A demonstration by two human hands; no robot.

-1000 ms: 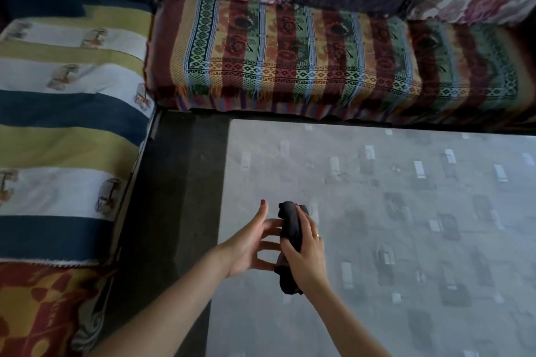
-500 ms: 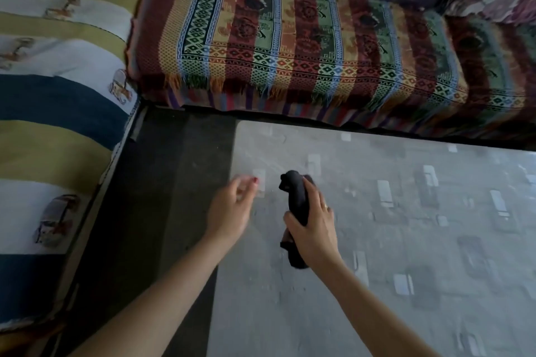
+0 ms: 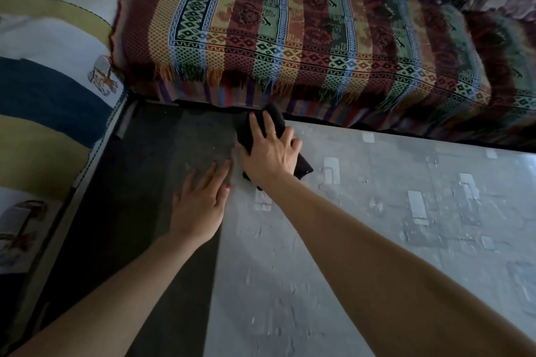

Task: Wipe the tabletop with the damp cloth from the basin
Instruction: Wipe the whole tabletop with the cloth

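Head-camera view of a low table set in the corner of a cushioned seating area. The right hand (image 3: 271, 153) lay palm-down with fingers spread flat over a black cloth (image 3: 271, 120), pressing it onto the far left corner of the grey patterned tabletop (image 3: 377, 240). The cloth projected beyond the fingertips at the table's far edge, and a corner of it emerged below the heel of the hand on the right. A thin ring (image 3: 271, 133) was visible on one finger of this hand. The left hand (image 3: 200, 206) was open and held nothing; it lay palm-down with fingers together at the left edge of the tabletop, partly over the dark floor covering (image 3: 139, 182) beside the table, its thumb nearest the right wrist. Whether it pressed on the table edge could not be determined. A fringed woven blanket with striped geometric bands (image 3: 290, 38) covered the seat beyond the table, and a blue, yellow and white striped cover (image 3: 52, 66) lay on the seat to the left.
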